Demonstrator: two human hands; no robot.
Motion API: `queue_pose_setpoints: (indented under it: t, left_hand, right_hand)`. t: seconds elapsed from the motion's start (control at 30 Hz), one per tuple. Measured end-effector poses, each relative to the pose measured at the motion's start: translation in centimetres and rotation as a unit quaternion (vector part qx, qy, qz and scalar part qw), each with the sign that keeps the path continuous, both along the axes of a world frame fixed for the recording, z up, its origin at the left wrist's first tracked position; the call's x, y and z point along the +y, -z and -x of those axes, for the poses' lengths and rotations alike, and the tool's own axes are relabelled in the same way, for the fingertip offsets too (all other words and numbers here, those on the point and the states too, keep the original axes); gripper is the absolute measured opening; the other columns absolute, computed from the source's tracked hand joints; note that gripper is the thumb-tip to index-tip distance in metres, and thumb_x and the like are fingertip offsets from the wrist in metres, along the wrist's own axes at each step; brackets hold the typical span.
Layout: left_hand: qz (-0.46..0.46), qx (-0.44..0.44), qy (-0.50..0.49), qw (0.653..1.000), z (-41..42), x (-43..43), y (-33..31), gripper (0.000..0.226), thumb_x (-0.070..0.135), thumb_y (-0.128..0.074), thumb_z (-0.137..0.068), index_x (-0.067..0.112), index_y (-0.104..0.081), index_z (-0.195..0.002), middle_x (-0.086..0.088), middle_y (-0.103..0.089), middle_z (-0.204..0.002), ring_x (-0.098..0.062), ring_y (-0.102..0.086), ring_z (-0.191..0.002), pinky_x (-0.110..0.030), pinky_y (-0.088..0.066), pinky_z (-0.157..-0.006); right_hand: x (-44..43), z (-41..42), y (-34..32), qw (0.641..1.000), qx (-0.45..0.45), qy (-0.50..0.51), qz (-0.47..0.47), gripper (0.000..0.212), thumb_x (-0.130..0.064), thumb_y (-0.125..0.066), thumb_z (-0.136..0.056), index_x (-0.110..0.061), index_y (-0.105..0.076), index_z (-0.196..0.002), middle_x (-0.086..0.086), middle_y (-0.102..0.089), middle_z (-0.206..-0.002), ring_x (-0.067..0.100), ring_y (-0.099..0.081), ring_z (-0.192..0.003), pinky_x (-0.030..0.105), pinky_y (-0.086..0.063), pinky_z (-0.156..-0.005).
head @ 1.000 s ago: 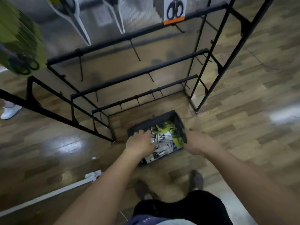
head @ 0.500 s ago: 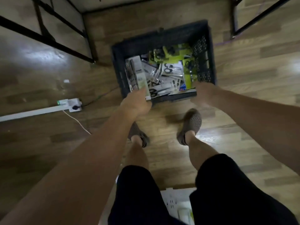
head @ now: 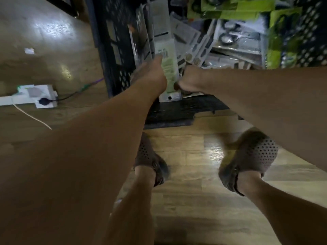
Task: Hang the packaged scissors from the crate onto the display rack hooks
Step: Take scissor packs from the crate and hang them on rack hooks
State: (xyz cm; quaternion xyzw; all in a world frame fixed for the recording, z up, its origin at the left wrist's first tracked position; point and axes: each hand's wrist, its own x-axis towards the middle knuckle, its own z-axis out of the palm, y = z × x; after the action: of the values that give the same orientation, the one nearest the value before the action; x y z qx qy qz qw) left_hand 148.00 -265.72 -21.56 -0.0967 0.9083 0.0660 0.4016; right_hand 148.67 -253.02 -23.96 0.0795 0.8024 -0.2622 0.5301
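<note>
A dark plastic crate [head: 113, 50] on the wooden floor holds a heap of packaged scissors [head: 230, 38], white and lime-green cards. My left hand [head: 152, 75] grips a small stack of white-and-green scissor packs [head: 164, 50] at the crate's near left corner, hang-hole end toward me. My right hand [head: 189, 80] reaches in beside it and pinches the same stack near its lower edge; its fingers are partly hidden. The display rack hooks are out of view.
A white power strip [head: 35, 96] with a black plug and cables lies on the floor to the left. My two feet in brown perforated clogs [head: 251, 156] stand just before the crate. A black rack foot [head: 67, 6] shows at top left.
The view has dropped closer over the crate. My right hand has moved left from the crate's near right edge to the stack that my left hand holds.
</note>
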Motion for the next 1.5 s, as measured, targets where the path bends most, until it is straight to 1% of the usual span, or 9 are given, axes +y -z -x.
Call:
queue_pose_setpoints:
  t: [0.13,0.43,0.63,0.77,0.9,1.0,1.23,1.37,1.5]
  left_hand:
    - [0.023,0.038,-0.014,0.999,-0.6,-0.8,1.7,0.024,0.022,-0.039,-0.105,0.022,-0.052,-0.125,-0.014,-0.060,-0.125,-0.033,-0.053,-0.100,-0.033,-0.036,-0.071]
    - [-0.071,0.072,-0.100,0.990,-1.2,-0.3,-2.0,0.050,0.004,-0.048,-0.092,0.012,-0.040,-0.141,-0.014,-0.057,-0.105,-0.036,-0.061,-0.097,-0.040,-0.045,-0.071]
    - [-0.122,0.067,-0.216,0.967,-2.6,-0.3,-8.5,0.071,-0.002,-0.054,-0.096,0.014,-0.020,-0.156,-0.002,-0.051,-0.131,-0.030,-0.059,-0.106,-0.046,-0.056,-0.089]
    - [-0.202,0.054,-0.298,0.931,-3.1,0.6,-16.4,0.054,-0.002,-0.040,-0.102,0.026,-0.038,-0.148,0.001,-0.048,-0.126,-0.018,-0.058,-0.083,-0.040,-0.059,-0.076]
    - [-0.283,0.037,-0.461,0.840,-2.2,2.8,-27.0,0.033,0.003,-0.032,-0.108,0.019,-0.058,-0.121,-0.012,-0.062,-0.126,-0.028,-0.074,-0.063,-0.030,-0.061,-0.056]
    - [-0.367,0.026,-0.515,0.775,-1.6,4.6,-36.1,0.023,0.010,-0.047,-0.106,0.016,-0.070,-0.110,-0.014,-0.067,-0.123,-0.040,-0.077,-0.077,-0.039,-0.065,-0.068]
    - [-0.497,0.021,-0.488,0.717,-0.2,8.7,-58.7,0.039,0.008,-0.035,-0.106,0.015,-0.071,-0.117,-0.010,-0.076,-0.119,-0.034,-0.075,-0.103,-0.047,-0.058,-0.085]
    - [-0.518,0.126,-0.374,0.759,-0.8,10.5,-70.2,0.048,-0.008,-0.048,-0.101,0.028,-0.079,-0.110,-0.007,-0.072,-0.128,-0.028,-0.069,-0.117,-0.047,-0.052,-0.102]
    - [-0.584,0.251,-0.283,0.718,-1.2,12.1,-81.3,0.026,0.011,-0.069,-0.087,0.026,-0.079,-0.106,-0.007,-0.076,-0.115,-0.024,-0.070,-0.106,-0.044,-0.053,-0.098]
  right_hand:
    - [-1.6,0.2,1.8,0.992,-0.060,0.101,0.042,0.027,-0.019,-0.062,-0.097,-0.005,-0.062,-0.120,0.012,-0.066,-0.114,0.024,-0.064,-0.085,0.036,-0.055,-0.077]
    - [-2.1,-0.7,-1.4,0.874,-0.080,0.470,0.096,0.021,-0.003,-0.033,-0.109,-0.006,-0.047,-0.124,0.017,-0.067,-0.071,0.032,-0.066,-0.047,0.042,-0.053,-0.033]
    - [3.1,-4.3,-7.7,0.852,0.090,0.510,0.081,0.022,-0.010,-0.050,-0.098,-0.025,-0.050,-0.082,0.005,-0.061,-0.083,0.024,-0.065,-0.075,0.035,-0.050,-0.061]
    - [6.9,-5.3,-17.6,0.816,0.179,0.542,0.090,0.012,-0.013,-0.058,-0.098,-0.018,-0.058,-0.087,-0.006,-0.054,-0.070,0.001,-0.050,-0.055,0.016,-0.041,-0.055]
    - [10.1,-5.5,-29.0,0.750,0.247,0.610,0.070,0.021,-0.018,-0.076,-0.088,-0.026,-0.059,-0.078,-0.006,-0.060,-0.066,0.014,-0.057,-0.064,0.036,-0.049,-0.061]
    - [13.0,-5.4,-38.2,0.707,0.288,0.641,0.076,0.024,-0.008,-0.068,-0.081,-0.029,-0.060,-0.073,-0.005,-0.060,-0.069,0.018,-0.056,-0.068,0.044,-0.049,-0.066]
    - [19.2,-5.9,-62.4,0.660,0.401,0.614,0.162,0.039,0.012,-0.059,-0.093,-0.026,-0.059,-0.087,-0.008,-0.065,-0.084,0.008,-0.058,-0.076,0.017,-0.047,-0.069]
    - [21.7,-6.5,-74.0,0.651,0.432,0.591,0.199,0.047,0.013,-0.058,-0.093,-0.033,-0.063,-0.086,-0.007,-0.066,-0.091,0.010,-0.059,-0.081,0.024,-0.048,-0.071]
    - [23.4,-7.6,-83.7,0.655,0.452,0.551,0.251,0.035,0.012,-0.059,-0.094,-0.023,-0.066,-0.092,0.000,-0.068,-0.089,0.015,-0.059,-0.083,0.031,-0.049,-0.074]
